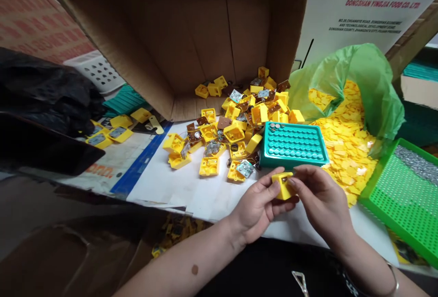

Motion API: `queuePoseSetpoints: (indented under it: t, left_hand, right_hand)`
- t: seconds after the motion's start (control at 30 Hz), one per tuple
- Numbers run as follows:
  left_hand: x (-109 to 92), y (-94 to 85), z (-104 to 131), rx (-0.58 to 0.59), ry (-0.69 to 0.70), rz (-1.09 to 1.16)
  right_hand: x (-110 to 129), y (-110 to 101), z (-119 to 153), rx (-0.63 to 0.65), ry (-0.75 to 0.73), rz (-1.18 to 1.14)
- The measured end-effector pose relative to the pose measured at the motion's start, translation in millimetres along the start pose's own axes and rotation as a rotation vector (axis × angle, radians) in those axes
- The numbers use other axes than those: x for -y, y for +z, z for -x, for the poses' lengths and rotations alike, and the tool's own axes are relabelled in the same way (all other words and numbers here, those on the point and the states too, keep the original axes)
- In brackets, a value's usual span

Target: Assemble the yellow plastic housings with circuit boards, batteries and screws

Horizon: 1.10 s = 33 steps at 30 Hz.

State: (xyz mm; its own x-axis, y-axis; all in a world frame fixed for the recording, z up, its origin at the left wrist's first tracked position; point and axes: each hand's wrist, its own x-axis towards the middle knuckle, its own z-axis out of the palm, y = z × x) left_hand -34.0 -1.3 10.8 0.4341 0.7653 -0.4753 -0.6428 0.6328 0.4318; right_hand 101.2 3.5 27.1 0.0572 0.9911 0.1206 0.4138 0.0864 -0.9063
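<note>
My left hand (258,203) grips a small yellow plastic housing (283,192) between thumb and fingers, at the front of the white work surface. My right hand (320,196) meets it from the other side, its thumb and fingertips pinched at the housing's edge; whether they hold a small part there is hidden. Just behind both hands lies a teal tray (294,144) with rows of round pockets and a few small metal discs in its far left corner. Left of the tray, a heap of yellow housings (208,167) spreads out, several with circuit boards and wires.
A cardboard box (219,23) lies on its side behind the heap. At right, a green bag (379,87) spills flat yellow pieces (352,151), beside a green perforated basket (404,196) with small silvery parts. A dark panel (44,146) and a white basket (96,71) are at left.
</note>
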Motion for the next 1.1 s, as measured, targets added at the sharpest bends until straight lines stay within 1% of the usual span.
queuePoseSetpoints:
  t: [0.1,0.17,0.23,0.3,0.4,0.47,0.6,0.67,0.77,0.83,1.0,1.1]
  left_hand:
    - [2,-0.1,1,0.044,0.012,-0.01]
    - [2,-3.1,1,0.084,0.005,-0.044]
    - [3,-8.5,0,0.133,-0.035,-0.051]
    - [2,-14.7,0,0.17,-0.08,-0.039]
    - [1,-20.4,-2,0.2,-0.107,-0.043]
    - [0,-20.5,-2,0.198,-0.106,-0.04]
    - [-1,-16.1,-3,0.115,-0.022,0.012]
    - [-1,-14.5,-3,0.095,-0.001,0.027]
    - [-1,-14.2,-2,0.096,-0.004,0.032]
    - [-1,-14.8,-2,0.09,-0.002,0.032]
    - [5,-16.4,-2,0.078,0.039,-0.031]
    - [7,-16.3,-2,0.064,0.051,-0.112]
  right_hand:
    - [-4,2,5,-0.003,-0.031,-0.046]
    - [-6,2,7,-0.011,-0.095,0.027]
    - [-7,1,8,-0.069,-0.147,0.14]
    - [-7,2,7,-0.097,-0.155,0.221]
    - [-6,4,7,-0.021,-0.121,0.222]
    - [-4,6,8,-0.01,-0.149,0.21]
    - [-3,9,10,-0.026,-0.283,0.236]
    - [-2,9,10,-0.016,-0.284,0.229]
    - [1,6,9,-0.001,-0.234,0.211]
    - [2,3,8,0.029,-0.166,0.184]
    - [-1,-1,5,0.14,0.147,-0.029]
    - [-2,0,6,0.136,0.261,-0.103]
